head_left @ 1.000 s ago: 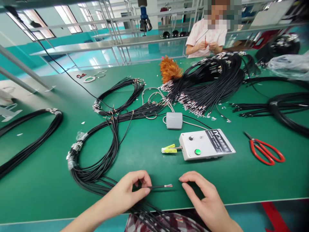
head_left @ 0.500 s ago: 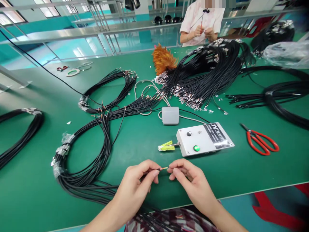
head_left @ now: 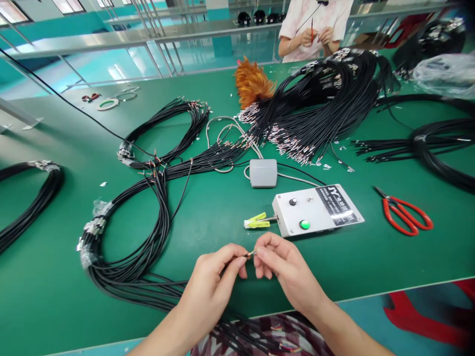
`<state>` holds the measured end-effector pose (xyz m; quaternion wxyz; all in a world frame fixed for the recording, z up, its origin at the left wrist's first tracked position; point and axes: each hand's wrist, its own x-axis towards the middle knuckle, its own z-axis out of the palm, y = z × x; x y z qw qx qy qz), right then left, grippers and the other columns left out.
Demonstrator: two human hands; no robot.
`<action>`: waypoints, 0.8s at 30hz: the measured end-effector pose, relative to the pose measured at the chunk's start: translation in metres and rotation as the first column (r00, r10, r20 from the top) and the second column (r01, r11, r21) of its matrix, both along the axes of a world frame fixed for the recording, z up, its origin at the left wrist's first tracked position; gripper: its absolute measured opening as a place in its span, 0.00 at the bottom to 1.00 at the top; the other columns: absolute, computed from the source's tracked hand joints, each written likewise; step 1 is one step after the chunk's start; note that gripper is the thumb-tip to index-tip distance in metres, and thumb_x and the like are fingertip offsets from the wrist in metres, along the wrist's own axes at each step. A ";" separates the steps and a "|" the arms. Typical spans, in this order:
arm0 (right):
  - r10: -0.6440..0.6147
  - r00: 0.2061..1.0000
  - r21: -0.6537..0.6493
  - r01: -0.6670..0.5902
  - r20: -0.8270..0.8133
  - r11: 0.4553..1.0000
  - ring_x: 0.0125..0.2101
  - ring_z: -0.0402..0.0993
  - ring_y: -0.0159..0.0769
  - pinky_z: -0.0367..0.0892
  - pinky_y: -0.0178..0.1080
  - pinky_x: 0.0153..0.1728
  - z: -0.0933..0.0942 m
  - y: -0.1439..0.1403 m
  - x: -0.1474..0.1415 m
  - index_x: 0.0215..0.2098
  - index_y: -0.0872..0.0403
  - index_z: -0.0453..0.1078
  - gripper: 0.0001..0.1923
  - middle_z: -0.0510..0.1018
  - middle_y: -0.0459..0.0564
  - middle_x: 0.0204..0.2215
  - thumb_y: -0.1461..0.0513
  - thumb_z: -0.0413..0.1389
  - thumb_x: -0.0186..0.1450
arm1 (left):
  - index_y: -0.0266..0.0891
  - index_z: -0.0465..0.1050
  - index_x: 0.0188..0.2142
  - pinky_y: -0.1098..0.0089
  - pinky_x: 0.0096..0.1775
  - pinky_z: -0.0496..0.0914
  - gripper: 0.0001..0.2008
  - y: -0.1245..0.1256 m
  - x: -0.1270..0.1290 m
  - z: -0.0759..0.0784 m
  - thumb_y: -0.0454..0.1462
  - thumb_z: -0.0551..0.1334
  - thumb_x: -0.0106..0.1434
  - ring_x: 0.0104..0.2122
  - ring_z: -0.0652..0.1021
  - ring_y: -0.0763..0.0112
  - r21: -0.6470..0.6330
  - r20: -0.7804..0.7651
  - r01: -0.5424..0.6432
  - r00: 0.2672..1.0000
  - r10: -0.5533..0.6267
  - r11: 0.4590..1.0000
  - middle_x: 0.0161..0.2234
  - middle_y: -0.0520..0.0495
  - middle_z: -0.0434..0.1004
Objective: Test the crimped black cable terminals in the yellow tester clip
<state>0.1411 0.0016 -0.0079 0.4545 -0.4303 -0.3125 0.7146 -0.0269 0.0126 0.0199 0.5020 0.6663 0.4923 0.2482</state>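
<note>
The left hand (head_left: 213,284) pinches the end of a thin black wire (head_left: 249,254) between thumb and forefinger, just above the near edge of the green bench (head_left: 371,257). The right hand (head_left: 285,267) meets it fingertip to fingertip, its thumb and forefinger closed on the wire's bared tip, which shows only as a small glint between the two hands. The rest of the wire is hidden under the left hand.

Just beyond the hands lies a white box (head_left: 317,210) with a black knob, a green button and a dark label; a yellow-green clip (head_left: 256,221) sticks out of its left side. Behind the box sits a grey pedal (head_left: 263,173) on a pale cord. To the left a bundle (head_left: 137,237) of black wires loops across the bench and runs down under the left forearm. Red scissors (head_left: 406,217) lie to the right, well apart from the box. Farther back is a large heap (head_left: 319,113) of black wires with metal tips, and an orange duster (head_left: 252,84) beside it. Across the bench another person (head_left: 315,24) in a pale shirt holds a wire in both hands.
</note>
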 end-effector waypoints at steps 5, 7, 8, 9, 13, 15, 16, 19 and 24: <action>-0.013 1.000 -0.023 0.013 0.005 1.000 0.21 0.68 0.22 0.57 0.28 0.23 -0.009 -0.009 -0.002 0.31 0.54 0.68 0.16 0.72 0.40 0.21 0.51 0.63 0.61 | 0.40 0.72 0.33 0.76 0.22 0.61 0.12 -0.002 0.000 -0.003 0.39 0.53 0.70 0.18 0.67 0.78 -0.047 0.016 -0.020 1.000 0.021 0.999 0.24 0.54 0.74; -0.037 0.999 -0.028 0.038 0.015 0.999 0.21 0.68 0.22 0.57 0.28 0.23 -0.011 -0.010 0.000 0.33 0.54 0.69 0.16 0.73 0.40 0.22 0.50 0.62 0.61 | 0.40 0.72 0.32 0.76 0.21 0.61 0.12 -0.003 0.000 -0.004 0.39 0.54 0.70 0.17 0.67 0.78 -0.065 0.017 -0.023 1.000 0.024 0.998 0.24 0.54 0.73; -0.052 0.999 -0.025 0.052 0.014 0.998 0.22 0.68 0.23 0.58 0.28 0.24 -0.011 -0.011 0.001 0.34 0.54 0.69 0.16 0.73 0.41 0.22 0.50 0.62 0.62 | 0.40 0.72 0.32 0.77 0.21 0.61 0.12 -0.004 0.000 -0.004 0.40 0.54 0.70 0.17 0.67 0.78 -0.069 0.015 -0.023 1.000 0.024 0.997 0.24 0.54 0.73; -0.061 0.998 -0.017 0.061 0.012 0.998 0.22 0.69 0.23 0.58 0.28 0.24 -0.010 -0.010 0.002 0.35 0.54 0.70 0.16 0.73 0.41 0.23 0.50 0.62 0.62 | 0.39 0.72 0.32 0.77 0.21 0.60 0.12 -0.004 0.000 -0.003 0.40 0.53 0.70 0.17 0.66 0.78 -0.071 0.012 -0.021 1.000 0.022 0.997 0.23 0.54 0.73; -0.064 0.997 0.022 0.063 0.046 0.998 0.23 0.70 0.24 0.61 0.28 0.25 -0.003 -0.005 0.001 0.35 0.54 0.72 0.15 0.74 0.42 0.24 0.51 0.64 0.60 | 0.39 0.71 0.32 0.77 0.21 0.60 0.13 -0.004 0.000 -0.001 0.40 0.53 0.70 0.17 0.66 0.78 -0.071 -0.002 -0.012 1.000 0.012 0.997 0.23 0.53 0.73; -0.078 0.994 0.028 0.076 0.073 0.997 0.22 0.69 0.24 0.63 0.29 0.26 0.000 -0.002 -0.005 0.32 0.54 0.73 0.16 0.74 0.42 0.23 0.51 0.65 0.57 | 0.39 0.71 0.32 0.77 0.20 0.60 0.13 -0.004 0.001 -0.001 0.40 0.53 0.70 0.17 0.66 0.78 -0.067 -0.006 -0.015 1.000 0.014 0.998 0.23 0.53 0.72; -0.092 0.992 0.025 0.091 0.080 0.996 0.21 0.69 0.24 0.64 0.30 0.26 0.000 -0.001 -0.008 0.31 0.55 0.73 0.16 0.74 0.42 0.22 0.51 0.66 0.56 | 0.39 0.71 0.32 0.77 0.20 0.59 0.13 -0.004 0.001 -0.002 0.40 0.53 0.70 0.17 0.65 0.78 -0.067 -0.003 -0.023 1.000 0.023 0.997 0.23 0.53 0.72; -0.131 0.989 0.004 0.131 0.068 0.991 0.19 0.67 0.24 0.65 0.31 0.24 -0.001 -0.001 -0.018 0.28 0.55 0.72 0.17 0.74 0.42 0.21 0.51 0.66 0.54 | 0.39 0.69 0.31 0.76 0.19 0.57 0.14 -0.005 0.001 -0.007 0.43 0.53 0.70 0.17 0.64 0.78 -0.110 0.038 -0.075 0.996 0.080 0.991 0.22 0.54 0.70; -0.165 0.981 -0.003 0.166 0.104 0.986 0.19 0.66 0.24 0.64 0.31 0.22 -0.002 -0.006 -0.019 0.30 0.55 0.73 0.16 0.75 0.43 0.23 0.51 0.66 0.54 | 0.39 0.66 0.32 0.76 0.19 0.54 0.15 -0.007 0.001 -0.014 0.46 0.54 0.70 0.16 0.61 0.79 -0.214 0.134 -0.120 0.980 0.150 0.970 0.21 0.55 0.67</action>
